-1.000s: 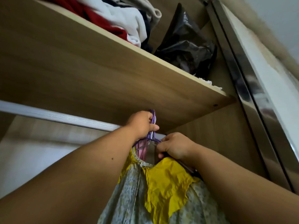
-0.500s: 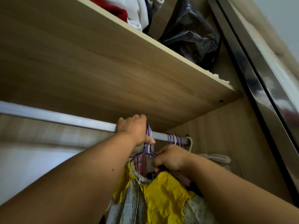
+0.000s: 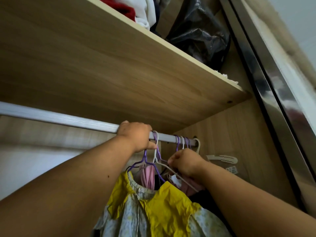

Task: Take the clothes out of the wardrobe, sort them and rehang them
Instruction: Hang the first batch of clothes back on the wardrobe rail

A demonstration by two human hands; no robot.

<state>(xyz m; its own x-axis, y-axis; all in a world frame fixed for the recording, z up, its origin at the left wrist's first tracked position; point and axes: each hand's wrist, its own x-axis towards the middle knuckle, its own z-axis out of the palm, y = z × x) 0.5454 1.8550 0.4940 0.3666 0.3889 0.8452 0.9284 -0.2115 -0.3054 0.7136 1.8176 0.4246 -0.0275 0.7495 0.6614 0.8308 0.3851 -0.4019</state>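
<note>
Two hands work at a wardrobe's single rail: the left hand is closed round the rail, thumb against the hooks of one purple hanger and one white hanger, while the right hand pinches the white hanger's arm. One yellow floral dress hangs from the purple hanger just below the rail, and five more hooks crowd its far end. Since half a second ago the right hand has shifted right, baring the white hanger.

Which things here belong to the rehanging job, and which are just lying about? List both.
Job: left hand gripping purple hanger, right hand holding white hanger, rail, yellow dress.
Lying about: black bag, folded clothes on shelf, cream hanger.
</note>
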